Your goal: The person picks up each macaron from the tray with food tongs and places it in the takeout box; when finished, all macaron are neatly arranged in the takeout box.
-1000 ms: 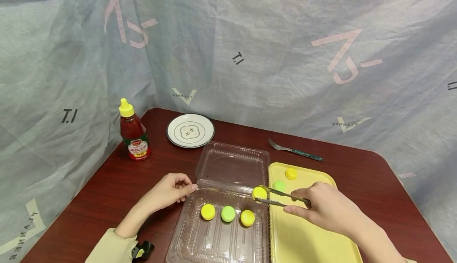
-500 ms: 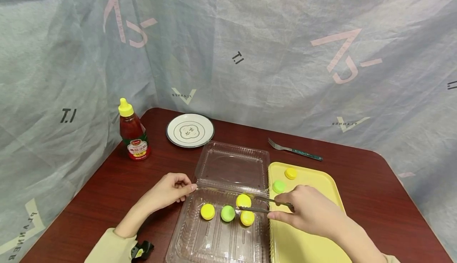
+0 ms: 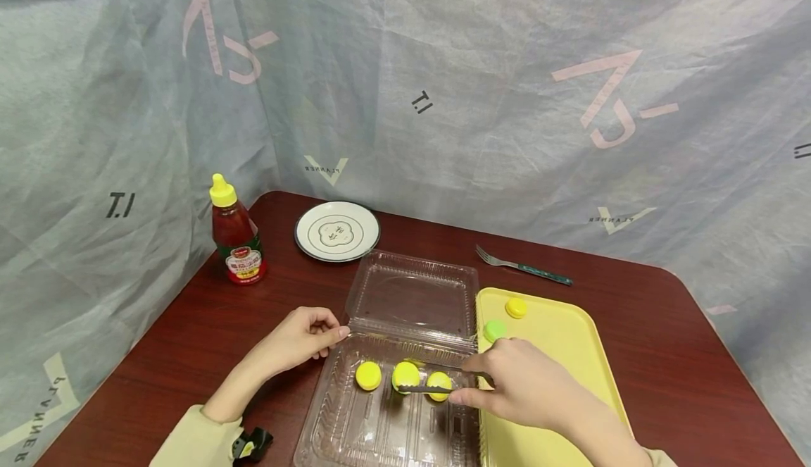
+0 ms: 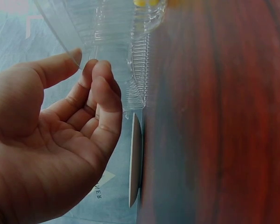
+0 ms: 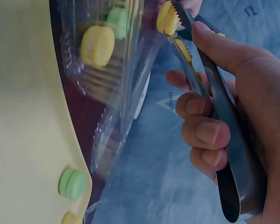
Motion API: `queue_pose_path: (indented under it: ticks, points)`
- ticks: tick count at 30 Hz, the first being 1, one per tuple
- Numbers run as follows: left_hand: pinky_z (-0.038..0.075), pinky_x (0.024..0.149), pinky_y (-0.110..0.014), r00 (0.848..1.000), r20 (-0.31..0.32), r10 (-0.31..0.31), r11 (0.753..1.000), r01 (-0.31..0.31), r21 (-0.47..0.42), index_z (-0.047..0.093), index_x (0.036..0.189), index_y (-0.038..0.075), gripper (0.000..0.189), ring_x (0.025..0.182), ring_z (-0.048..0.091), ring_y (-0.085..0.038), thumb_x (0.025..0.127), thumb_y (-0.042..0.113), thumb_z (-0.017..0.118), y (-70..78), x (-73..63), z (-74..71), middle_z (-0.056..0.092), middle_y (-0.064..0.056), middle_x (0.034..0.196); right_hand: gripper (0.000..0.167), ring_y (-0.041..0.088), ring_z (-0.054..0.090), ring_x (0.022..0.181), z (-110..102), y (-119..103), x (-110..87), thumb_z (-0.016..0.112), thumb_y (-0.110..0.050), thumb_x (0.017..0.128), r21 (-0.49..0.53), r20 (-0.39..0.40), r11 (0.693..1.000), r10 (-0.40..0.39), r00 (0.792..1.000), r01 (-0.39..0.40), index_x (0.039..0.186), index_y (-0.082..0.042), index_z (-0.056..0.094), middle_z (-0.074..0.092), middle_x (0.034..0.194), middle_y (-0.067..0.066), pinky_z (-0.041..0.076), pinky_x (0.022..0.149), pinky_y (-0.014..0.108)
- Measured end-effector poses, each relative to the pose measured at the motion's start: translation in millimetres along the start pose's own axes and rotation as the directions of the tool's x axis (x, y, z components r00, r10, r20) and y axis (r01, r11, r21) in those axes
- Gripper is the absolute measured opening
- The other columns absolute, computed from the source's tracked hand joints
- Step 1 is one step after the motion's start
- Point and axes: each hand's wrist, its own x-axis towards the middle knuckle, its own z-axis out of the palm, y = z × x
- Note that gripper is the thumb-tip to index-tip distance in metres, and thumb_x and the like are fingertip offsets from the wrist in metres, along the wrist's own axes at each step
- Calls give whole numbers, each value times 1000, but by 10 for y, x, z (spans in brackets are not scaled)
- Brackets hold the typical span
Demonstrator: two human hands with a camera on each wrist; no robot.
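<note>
With thumb and fingertips my left hand (image 3: 298, 340) pinches the left edge of an open clear plastic container (image 3: 386, 432), near its hinge. My right hand (image 3: 526, 386) grips metal tongs (image 5: 245, 179), whose toothed tips hold a yellow macaron (image 3: 405, 374). That macaron is over the container and, in the head view, covers most of a green macaron (image 5: 117, 21) in the base. One yellow macaron (image 3: 368, 376) lies to the left of it. Another yellow macaron (image 3: 438, 382) lies to its right, partly behind the tongs.
A yellow tray (image 3: 570, 326) adjoins the container's right side, bearing a green macaron (image 3: 495, 330) and a yellow macaron (image 3: 516, 307). Behind are a fork (image 3: 526, 268) and a white plate (image 3: 338, 232). A ketchup bottle (image 3: 237, 241) stands at the back left.
My right hand has carried the tongs and yellow macaron leftward from the tray's edge, past the right-hand yellow macaron, to above the green one. My left hand stays at the container's edge.
</note>
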Motion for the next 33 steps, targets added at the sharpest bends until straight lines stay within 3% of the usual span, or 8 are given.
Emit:
queue_pose_path:
  ticks: [5, 9, 18, 33]
  points:
    - [48, 53, -28, 1000, -1, 4, 1000, -4, -3, 66, 86, 5, 22, 60, 57, -19, 95, 25, 69, -7, 3, 1, 58, -6, 64, 33, -14, 16, 49, 84, -48, 50, 68, -53, 91, 39, 16, 999, -28, 999, 28, 77, -22, 68, 23, 54, -27, 28, 49, 9]
    - [47, 52, -28, 1000, 0, 10, 1000, -10, -10, 67, 87, 4, 21, 60, 56, -19, 96, 24, 69, -9, 3, 6, 59, -5, 65, 40, -12, 13, 50, 145, -81, 83, 68, -52, 91, 44, 3, 997, -59, 998, 59, 66, -28, 49, 16, 56, -24, 19, 47, 10]
    - [46, 52, -28, 1000, 0, 10, 1000, -10, -12, 66, 87, 4, 20, 60, 55, -19, 96, 22, 68, -15, 7, 11, 59, -6, 65, 48, -8, 11, 53, 231, -168, 145, 66, -56, 91, 0, 29, 997, -83, 996, 84, 63, -28, 39, 12, 59, -21, 15, 47, 12]
    - [47, 52, -28, 1000, -1, 13, 1000, -13, -5, 66, 87, 5, 21, 59, 56, -19, 96, 23, 69, -2, 1, 12, 59, -5, 65, 45, -7, 12, 48, 372, -251, 233, 68, -56, 89, 20, 65, 995, -101, 993, 100, 61, -28, 47, 15, 52, -22, 17, 43, 13]
